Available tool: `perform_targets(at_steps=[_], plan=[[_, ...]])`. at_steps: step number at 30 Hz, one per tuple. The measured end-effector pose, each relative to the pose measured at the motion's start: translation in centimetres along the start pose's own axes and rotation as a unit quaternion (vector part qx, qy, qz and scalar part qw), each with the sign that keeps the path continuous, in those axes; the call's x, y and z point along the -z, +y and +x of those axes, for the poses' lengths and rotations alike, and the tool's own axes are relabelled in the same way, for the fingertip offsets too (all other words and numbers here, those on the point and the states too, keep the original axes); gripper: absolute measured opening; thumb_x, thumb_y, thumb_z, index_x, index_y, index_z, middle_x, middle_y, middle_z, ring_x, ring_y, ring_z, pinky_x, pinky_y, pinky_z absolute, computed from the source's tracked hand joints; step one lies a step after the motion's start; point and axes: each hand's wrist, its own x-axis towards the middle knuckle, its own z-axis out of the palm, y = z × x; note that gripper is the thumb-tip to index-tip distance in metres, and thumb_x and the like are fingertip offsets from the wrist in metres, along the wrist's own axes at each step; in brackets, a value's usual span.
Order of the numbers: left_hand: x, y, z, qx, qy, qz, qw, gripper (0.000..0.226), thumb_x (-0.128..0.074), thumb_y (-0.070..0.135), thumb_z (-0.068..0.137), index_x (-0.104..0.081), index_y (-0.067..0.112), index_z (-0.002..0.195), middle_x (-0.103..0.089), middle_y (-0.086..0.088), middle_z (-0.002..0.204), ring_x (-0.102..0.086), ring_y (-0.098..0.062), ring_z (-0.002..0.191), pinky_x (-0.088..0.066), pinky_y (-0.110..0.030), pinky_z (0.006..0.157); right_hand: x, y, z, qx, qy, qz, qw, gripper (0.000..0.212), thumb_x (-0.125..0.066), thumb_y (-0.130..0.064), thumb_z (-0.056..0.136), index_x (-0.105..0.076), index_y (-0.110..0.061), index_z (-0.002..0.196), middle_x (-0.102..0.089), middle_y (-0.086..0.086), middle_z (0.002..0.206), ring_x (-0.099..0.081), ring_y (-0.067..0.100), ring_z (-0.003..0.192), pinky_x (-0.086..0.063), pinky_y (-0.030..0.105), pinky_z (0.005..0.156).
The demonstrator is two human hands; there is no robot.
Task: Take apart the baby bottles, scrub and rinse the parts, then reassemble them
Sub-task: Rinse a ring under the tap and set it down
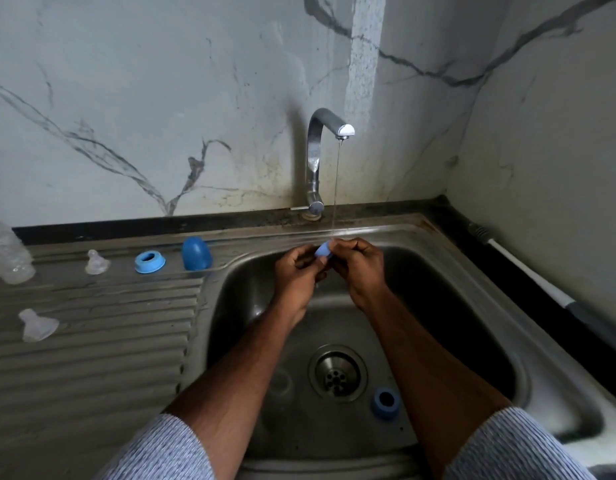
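Note:
Over the sink basin (472, 323) my left hand (296, 271) and my right hand (360, 268) hold a small blue bottle cap (323, 250) between their fingers, right under a thin stream of water from the tap (344, 130). A blue screw ring (385, 402) lies on the basin floor near the drain (337, 372). On the ribbed drainboard (92, 341) stand another blue cap (196, 253), a blue ring (149, 262) and two clear teats (97, 262) (36, 325). A clear bottle (7, 252) lies at the far left.
The marble wall rises straight behind the sink. A white-and-grey handle (541, 282) lies along the right counter edge. Something clear and round (280, 382), hard to make out, lies in the basin left of the drain.

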Motion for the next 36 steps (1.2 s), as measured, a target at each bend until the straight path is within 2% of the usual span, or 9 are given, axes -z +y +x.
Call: perform_targets(at_steps=[5,9,16,22,27,30,32,34,36], plan=[[-0.1,-0.3,0.2,0.035,0.012,-0.051,0.998,0.022,-0.069,0.001,0.088,-0.069,0.012,0.107,-0.075,-0.010,0.101,-0.071,-0.024,0.095,-0.053,-0.026,0.070,-0.1,-0.1,0.1,0.008,-0.011,0.015,1.000,0.015,-0.068,0.012,0.083,-0.070,-0.003,0.084,-0.074,0.013,0.085,-0.071,0.025,0.083,-0.059,0.037,0.086],[-0.6,-0.1,0.0,0.054,-0.008,-0.093,0.994,0.013,-0.074,0.012,0.086,-0.073,0.014,0.099,-0.075,-0.009,0.099,-0.070,-0.021,0.093,-0.050,-0.022,0.070,0.1,-0.2,-0.1,0.025,-0.002,0.009,1.000,0.027,-0.068,0.020,0.077,-0.066,-0.007,0.074,-0.073,0.013,0.084,-0.069,0.029,0.085,-0.056,0.043,0.092],[-0.3,-0.1,-0.3,0.086,-0.011,-0.047,0.995,0.024,-0.072,0.021,0.090,-0.072,0.009,0.110,-0.076,-0.010,0.103,-0.073,-0.019,0.094,-0.052,-0.026,0.069,0.0,-0.4,-0.5,0.020,-0.018,0.023,0.999,0.029,-0.066,0.017,0.081,-0.064,-0.009,0.068,-0.074,0.014,0.082,-0.071,0.026,0.078,-0.060,0.034,0.080],[-0.5,0.1,-0.3,0.018,-0.003,-0.001,1.000,0.015,-0.066,0.011,0.094,-0.071,0.015,0.107,-0.076,-0.002,0.098,-0.072,-0.014,0.090,-0.053,-0.025,0.066,-0.1,0.2,0.2,-0.001,0.010,0.071,0.997,0.035,-0.062,0.017,0.086,-0.062,-0.011,0.065,-0.074,0.011,0.085,-0.072,0.023,0.084,-0.060,0.034,0.083],[0.0,0.1,-0.4,-0.043,-0.020,0.072,0.996,0.021,-0.065,0.009,0.094,-0.067,0.019,0.113,-0.073,-0.001,0.108,-0.069,-0.017,0.101,-0.058,-0.037,0.081,0.0,0.5,0.6,0.000,0.036,0.081,0.996,0.025,-0.060,0.015,0.088,-0.057,-0.006,0.076,-0.066,0.014,0.085,-0.067,0.024,0.084,-0.058,0.036,0.085],[0.2,0.0,-0.3,-0.073,-0.041,0.111,0.990,0.029,-0.064,0.003,0.094,-0.066,0.013,0.121,-0.072,-0.001,0.113,-0.068,-0.012,0.103,-0.056,-0.037,0.089,0.5,0.4,0.7,0.015,0.038,0.001,0.999,0.021,-0.059,0.011,0.090,-0.060,-0.008,0.082,-0.067,0.014,0.088,-0.068,0.026,0.087,-0.060,0.035,0.083],[0.2,-0.1,-0.2,-0.087,-0.047,0.147,0.984,0.033,-0.063,0.002,0.094,-0.063,0.009,0.126,-0.070,-0.002,0.116,-0.067,-0.008,0.103,-0.056,-0.038,0.093,0.7,0.5,0.9,0.015,0.037,-0.099,0.994,0.022,-0.058,0.005,0.092,-0.066,-0.013,0.083,-0.070,0.013,0.096,-0.070,0.028,0.095,-0.060,0.039,0.089],[0.0,-0.1,-0.3,-0.082,-0.044,0.155,0.983,0.037,-0.063,0.001,0.093,-0.061,0.008,0.130,-0.069,-0.003,0.119,-0.066,-0.006,0.105,-0.054,-0.039,0.097,0.8,0.6,1.4,0.031,0.048,-0.250,0.967,0.022,-0.062,-0.005,0.093,-0.072,-0.020,0.082,-0.074,0.009,0.099,-0.071,0.025,0.099,-0.057,0.043,0.094],[-0.1,0.0,-0.4,-0.080,-0.041,0.153,0.984,0.040,-0.063,-0.001,0.093,-0.059,0.006,0.132,-0.066,-0.007,0.124,-0.065,-0.011,0.111,-0.052,-0.039,0.102,0.7,0.5,1.1,0.045,0.034,-0.387,0.920,0.015,-0.061,-0.018,0.097,-0.076,-0.018,0.098,-0.074,0.010,0.106,-0.069,0.026,0.102,-0.054,0.043,0.098]])
